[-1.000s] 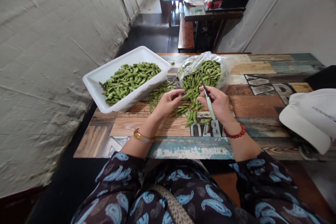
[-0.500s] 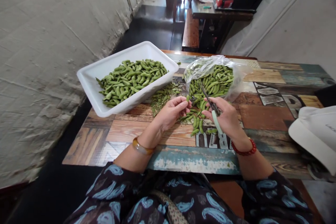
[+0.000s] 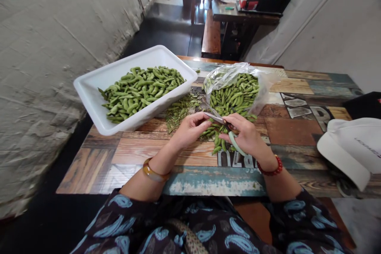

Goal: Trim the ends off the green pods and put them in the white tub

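Note:
My left hand [image 3: 191, 129] pinches a green edamame pod [image 3: 210, 120] between thumb and fingers, the pod mostly hidden. In my right hand [image 3: 245, 133] is a pair of scissors [image 3: 234, 143] with pale green handles; the blades point left and reach my left fingertips. Loose pods [image 3: 217, 143] lie on the table beneath my hands. Just beyond them, a clear plastic bag [image 3: 224, 72] lies open, full of pods. To the left, a white tub [image 3: 150, 112] contains many pods. Between tub and bag is a heap of small green trimmings [image 3: 175, 116].
The patchwork wooden table [image 3: 166, 152] runs along in front of me. A white cap [image 3: 345, 147] lies at its right side. Farther back are a wooden bench [image 3: 211, 33] and another table [image 3: 218, 4] with a black tray [image 3: 268, 6] of items. A rough pale wall [image 3: 44, 47] stands left.
The scissors have swung from pointing up and away to pointing left, their blades now at my left fingertips. My right hand has turned with them. The whole view has shifted slightly.

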A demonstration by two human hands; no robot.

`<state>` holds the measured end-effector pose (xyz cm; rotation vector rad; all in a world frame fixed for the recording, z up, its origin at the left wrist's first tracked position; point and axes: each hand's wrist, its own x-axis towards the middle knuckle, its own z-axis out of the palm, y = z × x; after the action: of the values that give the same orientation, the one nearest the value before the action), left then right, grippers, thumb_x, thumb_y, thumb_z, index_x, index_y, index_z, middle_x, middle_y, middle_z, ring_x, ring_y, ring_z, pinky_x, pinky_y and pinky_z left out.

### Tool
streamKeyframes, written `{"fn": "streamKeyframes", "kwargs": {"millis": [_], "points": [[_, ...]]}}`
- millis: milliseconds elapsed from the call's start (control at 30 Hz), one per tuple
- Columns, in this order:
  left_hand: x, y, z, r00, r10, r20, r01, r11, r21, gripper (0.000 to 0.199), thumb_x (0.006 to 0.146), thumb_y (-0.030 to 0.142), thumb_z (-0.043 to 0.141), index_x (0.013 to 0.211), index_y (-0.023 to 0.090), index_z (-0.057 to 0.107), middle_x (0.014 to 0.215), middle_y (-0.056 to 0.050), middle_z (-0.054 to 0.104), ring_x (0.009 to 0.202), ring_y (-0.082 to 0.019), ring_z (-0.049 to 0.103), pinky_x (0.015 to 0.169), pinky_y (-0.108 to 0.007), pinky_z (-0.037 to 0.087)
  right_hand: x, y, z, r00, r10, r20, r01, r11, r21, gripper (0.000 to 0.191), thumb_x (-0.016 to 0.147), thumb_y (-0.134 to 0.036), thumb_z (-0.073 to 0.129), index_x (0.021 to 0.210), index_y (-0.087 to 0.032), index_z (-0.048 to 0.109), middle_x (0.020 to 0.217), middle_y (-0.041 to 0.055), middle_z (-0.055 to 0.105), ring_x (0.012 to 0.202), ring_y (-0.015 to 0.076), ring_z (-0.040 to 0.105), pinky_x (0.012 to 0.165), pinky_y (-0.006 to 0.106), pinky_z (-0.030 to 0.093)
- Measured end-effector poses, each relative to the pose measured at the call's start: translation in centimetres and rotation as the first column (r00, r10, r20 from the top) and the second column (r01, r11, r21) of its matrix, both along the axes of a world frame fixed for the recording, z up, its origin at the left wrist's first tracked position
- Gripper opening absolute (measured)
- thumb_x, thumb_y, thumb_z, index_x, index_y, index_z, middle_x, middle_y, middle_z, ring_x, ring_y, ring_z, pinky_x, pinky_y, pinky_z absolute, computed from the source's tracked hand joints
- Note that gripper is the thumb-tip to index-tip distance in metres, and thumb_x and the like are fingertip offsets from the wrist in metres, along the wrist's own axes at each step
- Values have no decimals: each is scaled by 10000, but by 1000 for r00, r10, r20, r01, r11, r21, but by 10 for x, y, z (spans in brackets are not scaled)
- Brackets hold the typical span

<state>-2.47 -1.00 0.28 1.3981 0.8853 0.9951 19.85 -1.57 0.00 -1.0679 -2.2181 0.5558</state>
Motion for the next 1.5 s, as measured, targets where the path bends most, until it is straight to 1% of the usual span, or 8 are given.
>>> {"fn": "streamKeyframes", "kwargs": {"millis": [67, 333, 633, 833, 1067, 1233, 1433, 1500], "points": [[0, 0, 0, 1000, 0, 18, 0, 1000, 0, 271, 877, 375, 652, 955, 143, 767, 901, -77, 724, 895, -198, 628, 844, -299, 470, 0, 0, 0, 1000, 5, 3, -5, 1000, 7, 423, 823, -300, 759, 1210, -212, 612, 1068, 86, 652, 926, 232, 649, 785, 358, 561], [0, 0, -2, 987, 159, -1, -159, 986, 42, 167, 801, 327, 743, 897, 196, 783, 913, -71, 728, 873, -194, 634, 809, -291, 481, -1, -2, 3, 999, 25, 26, -25, 1000, 12, 417, 846, -328, 736, 1234, -238, 613, 1062, 89, 656, 920, 242, 655, 770, 365, 565], [0, 0, -1, 994, 99, -39, -95, 991, 91, 158, 825, 332, 724, 877, 196, 786, 896, -68, 726, 848, -184, 633, 793, -280, 467, -3, -3, 4, 999, 44, 23, -44, 999, 20, 429, 845, -322, 742, 1238, -217, 605, 1043, 91, 657, 901, 239, 651, 755, 362, 558], [0, -1, -1, 993, 103, -60, -97, 990, 102, 159, 839, 329, 708, 878, 194, 780, 881, -61, 721, 835, -180, 628, 776, -274, 461, -4, -4, 4, 999, 21, 37, -23, 999, 43, 451, 816, -284, 770, 1231, -214, 606, 1090, 108, 653, 955, 260, 644, 824, 404, 554], [-1, -1, 3, 997, 65, -45, -59, 991, 124, 158, 850, 328, 697, 879, 202, 787, 900, -64, 721, 843, -184, 624, 802, -288, 458, -3, -2, -2, 997, 77, -31, -76, 997, 9, 431, 823, -333, 764, 1212, -220, 613, 1036, 88, 645, 813, 208, 620, 704, 338, 546], [0, -1, 4, 995, 77, -65, -68, 989, 132, 155, 847, 325, 697, 865, 202, 789, 871, -63, 701, 852, -193, 602, 828, -304, 444, -2, -2, -1, 998, 65, -1, -65, 998, 3, 383, 854, -341, 729, 1207, -239, 624, 969, 67, 648, 813, 210, 633, 701, 328, 542], [1, 2, 1, 955, 261, -141, -227, 949, 220, 48, 728, 219, 788, 774, 209, 782, 759, -34, 591, 817, -183, 508, 802, -295, 400, -1, 0, -6, 999, -16, 27, 15, 999, 36, 357, 867, -389, 710, 1170, -214, 637, 967, 79, 679, 856, 231, 666, 765, 353, 551], [1, 3, 1, 945, 297, -136, -271, 945, 185, 58, 715, 212, 792, 757, 195, 755, 686, -5, 527, 740, -157, 466, 732, -274, 386, 0, 2, -10, 997, -83, 0, 83, 994, 70, 356, 866, -405, 708, 1157, -209, 648, 973, 90, 694, 885, 245, 675, 794, 373, 557]]}}
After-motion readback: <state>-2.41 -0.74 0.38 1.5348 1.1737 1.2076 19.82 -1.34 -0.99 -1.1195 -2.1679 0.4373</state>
